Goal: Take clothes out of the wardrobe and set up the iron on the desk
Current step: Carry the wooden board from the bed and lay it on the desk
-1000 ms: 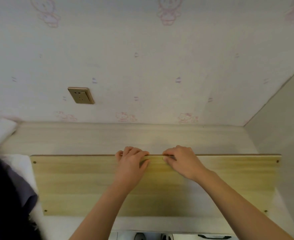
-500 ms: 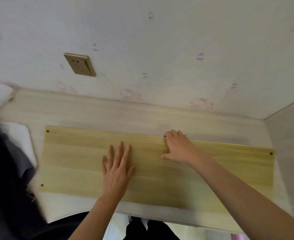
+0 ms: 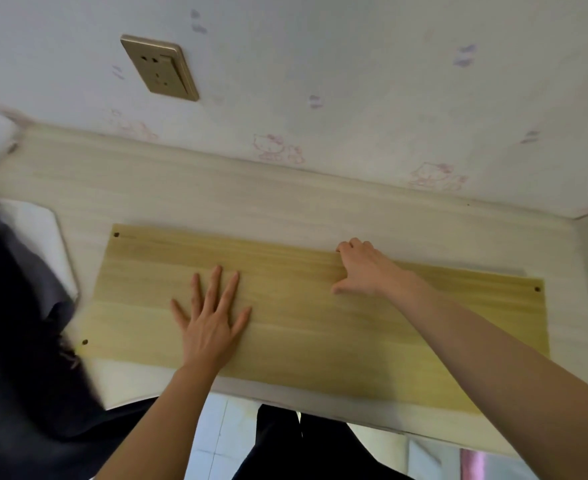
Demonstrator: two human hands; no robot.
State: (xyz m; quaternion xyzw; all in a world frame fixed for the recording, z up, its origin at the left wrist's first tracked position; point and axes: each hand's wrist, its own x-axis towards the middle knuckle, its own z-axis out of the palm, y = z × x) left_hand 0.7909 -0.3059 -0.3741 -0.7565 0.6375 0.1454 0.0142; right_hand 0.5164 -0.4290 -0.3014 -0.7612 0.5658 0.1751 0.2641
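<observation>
The left hand [image 3: 213, 320], earlier curled at the board's [image 3: 320, 327] far edge, lay flat with fingers spread; the right hand [image 3: 365, 268] still gripped that edge on the desk [image 3: 216, 195].

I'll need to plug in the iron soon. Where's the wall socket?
In the head view the socket sits on the wall at upper left, above the desk's back edge and up-left of the wooden board.

Bare desk [image 3: 216, 188] strip behind board [image 3: 320, 327]; dark clothes [image 3: 19, 341] crowding left.
</observation>
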